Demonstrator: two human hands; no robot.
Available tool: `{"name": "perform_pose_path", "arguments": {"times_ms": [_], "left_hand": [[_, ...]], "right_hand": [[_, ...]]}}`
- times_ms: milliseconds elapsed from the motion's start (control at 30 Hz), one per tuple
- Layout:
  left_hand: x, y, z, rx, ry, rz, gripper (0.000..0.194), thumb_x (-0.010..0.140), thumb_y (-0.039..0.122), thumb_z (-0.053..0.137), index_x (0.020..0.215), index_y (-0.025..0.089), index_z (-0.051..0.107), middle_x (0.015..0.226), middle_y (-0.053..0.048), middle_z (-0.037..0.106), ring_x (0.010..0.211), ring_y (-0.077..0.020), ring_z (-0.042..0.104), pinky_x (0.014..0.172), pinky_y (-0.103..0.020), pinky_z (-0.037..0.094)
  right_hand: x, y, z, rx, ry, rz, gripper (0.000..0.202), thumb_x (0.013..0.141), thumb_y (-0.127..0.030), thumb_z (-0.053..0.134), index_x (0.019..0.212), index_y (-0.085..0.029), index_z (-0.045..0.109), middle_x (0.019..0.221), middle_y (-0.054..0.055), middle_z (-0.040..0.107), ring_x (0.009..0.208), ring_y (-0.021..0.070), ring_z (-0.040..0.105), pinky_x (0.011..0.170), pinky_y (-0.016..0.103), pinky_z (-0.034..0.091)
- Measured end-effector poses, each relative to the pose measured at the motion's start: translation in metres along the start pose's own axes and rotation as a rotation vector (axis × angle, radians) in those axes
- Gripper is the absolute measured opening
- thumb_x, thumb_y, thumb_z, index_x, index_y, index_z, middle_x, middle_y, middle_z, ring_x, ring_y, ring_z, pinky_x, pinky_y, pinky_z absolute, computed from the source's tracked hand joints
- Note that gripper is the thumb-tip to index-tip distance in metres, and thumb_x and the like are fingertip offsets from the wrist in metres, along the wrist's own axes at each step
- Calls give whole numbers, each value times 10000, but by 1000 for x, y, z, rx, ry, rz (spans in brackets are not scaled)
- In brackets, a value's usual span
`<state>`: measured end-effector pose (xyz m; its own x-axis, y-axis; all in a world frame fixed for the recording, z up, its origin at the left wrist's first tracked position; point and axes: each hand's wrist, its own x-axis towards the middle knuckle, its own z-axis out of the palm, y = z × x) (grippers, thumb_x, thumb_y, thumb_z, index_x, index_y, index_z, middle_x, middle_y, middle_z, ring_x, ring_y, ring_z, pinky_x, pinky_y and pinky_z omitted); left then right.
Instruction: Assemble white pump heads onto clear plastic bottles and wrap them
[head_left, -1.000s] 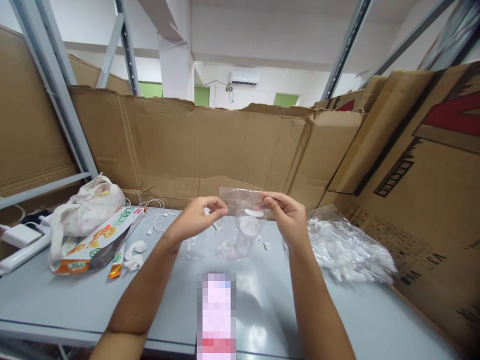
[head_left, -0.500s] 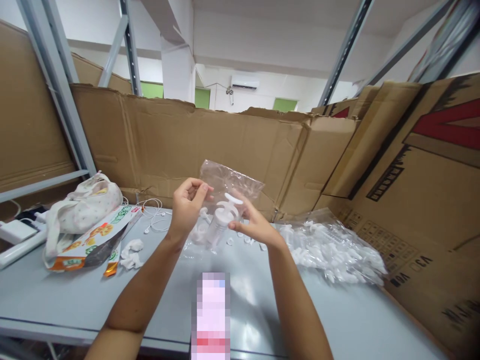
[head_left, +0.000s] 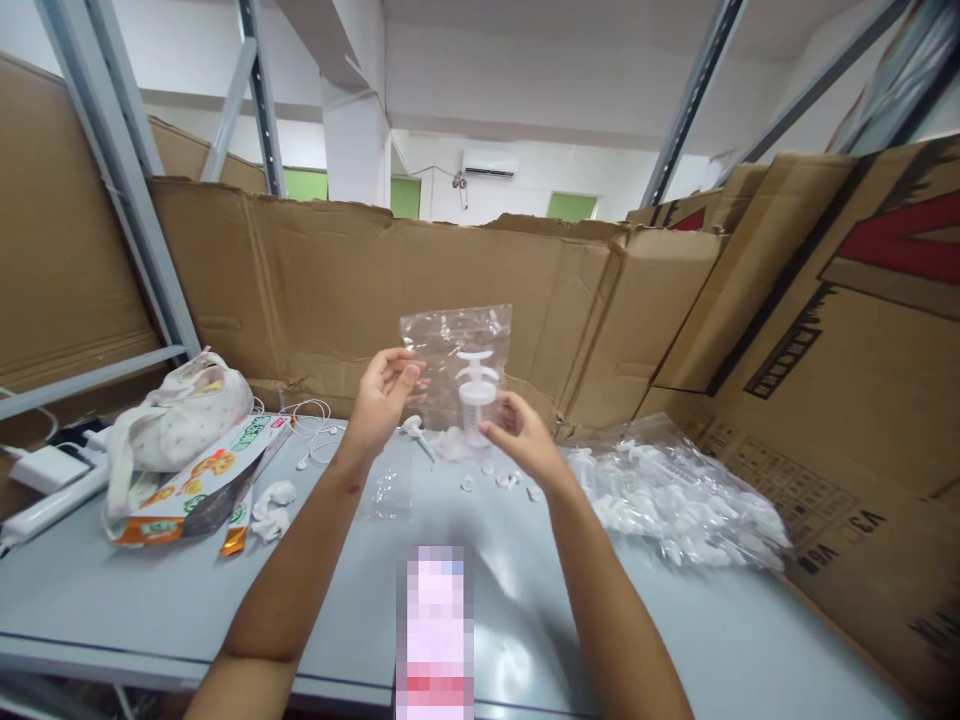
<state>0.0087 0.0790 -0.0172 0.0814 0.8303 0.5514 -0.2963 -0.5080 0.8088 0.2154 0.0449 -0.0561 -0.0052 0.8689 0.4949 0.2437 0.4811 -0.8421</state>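
My left hand [head_left: 384, 395] pinches the left side of a clear plastic bag [head_left: 439, 345] held up above the table. Inside the bag stands a syringe-like piece [head_left: 477, 405], upright, with a clear barrel and white flanges and top. My right hand [head_left: 521, 435] grips this piece from the right through the film, thumb in front. Below and behind it on the table lie a white plunger-shaped part [head_left: 416, 435] and several small white caps [head_left: 510, 481]. Another flat clear bag [head_left: 388, 492] lies beneath my left hand.
To the right rests a big clear bag of white plastic parts [head_left: 675, 505]. On the left are a cloth bag [head_left: 184, 415], a snack box [head_left: 202, 480], crumpled tissue [head_left: 274, 510] and white earphones [head_left: 307, 430]. A blurred-out phone-like object [head_left: 435, 630] is in front. Cardboard [head_left: 420, 270] walls the back.
The syringe-like piece has swung from tilted to upright, and the bag has straightened. My right hand has turned and come slightly lower around the piece. The flat bag below is now uncovered.
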Motion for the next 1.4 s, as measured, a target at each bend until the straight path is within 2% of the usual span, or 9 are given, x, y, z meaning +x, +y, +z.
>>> {"name": "perform_pose_path", "arguments": {"times_ms": [100,200,333,433,633,833,1000,1200,1400], "left_hand": [[2,-2,-4,100,-37,-27,455,774,401,668,1143,207,485,1108,-85,574,886,-172,638,677,-302,581],[0,1,-8,207,-115,-48,389,819,369,611,1157,215,496,1137,-92,558,920,-184,622,672,-299,566],[-10,3,-17,491,-344,-88,320,861,419,533,1117,227,549,1094,-73,608,944,-199,613,746,-319,529],[-19,-4,-24,854,-540,-146,379,856,488,500,1141,249,571,1099,-59,645,960,-221,617,804,-333,489],[-31,-38,-48,1483,-707,-405,485,838,484,470,1258,252,533,1254,-106,606,1161,-322,542,882,-405,435],[-39,-64,-80,1570,-694,-553,588,758,477,557,1290,233,508,1225,-146,603,1098,-344,577,829,-408,457],[-45,-70,-85,1560,-739,-592,602,699,465,620,1259,265,523,1234,-129,582,1098,-341,570,843,-415,457],[-52,-71,-79,1538,-715,-580,695,698,418,630,1350,271,439,1404,-143,426,1207,-361,490,909,-416,435],[-55,-76,-79,1537,-590,-564,745,692,394,649,1383,237,421,1485,-190,299,1276,-434,398,964,-495,381]], "right_hand": [[-2,2,-45,-200,250,43,488,671,-496,688,1030,-185,576,893,57,683,820,215,641,747,348,506],[-11,7,-98,-490,493,141,552,709,-524,611,1111,-147,586,1040,116,679,908,243,643,769,337,501],[-24,23,-149,-794,541,407,546,730,-481,568,1102,-84,620,999,185,689,914,310,645,750,366,487],[-26,40,-163,-893,462,579,415,706,-415,603,945,-84,674,855,181,704,853,324,661,704,357,483],[-19,71,-155,-898,207,831,271,742,-348,594,810,-99,673,707,115,686,550,212,662,520,273,460],[-16,75,-143,-909,102,943,283,776,-345,588,862,-84,657,756,123,696,560,192,672,500,252,465],[-19,64,-140,-964,49,972,276,765,-362,631,854,-103,662,783,128,712,603,215,690,541,284,504],[-11,52,-120,-1180,116,771,393,775,-410,606,1070,-153,634,1106,218,667,1069,361,619,802,437,484],[5,67,-64,-1144,-9,415,405,889,-359,465,1222,-146,557,1157,182,653,1112,306,592,878,370,438]]}}
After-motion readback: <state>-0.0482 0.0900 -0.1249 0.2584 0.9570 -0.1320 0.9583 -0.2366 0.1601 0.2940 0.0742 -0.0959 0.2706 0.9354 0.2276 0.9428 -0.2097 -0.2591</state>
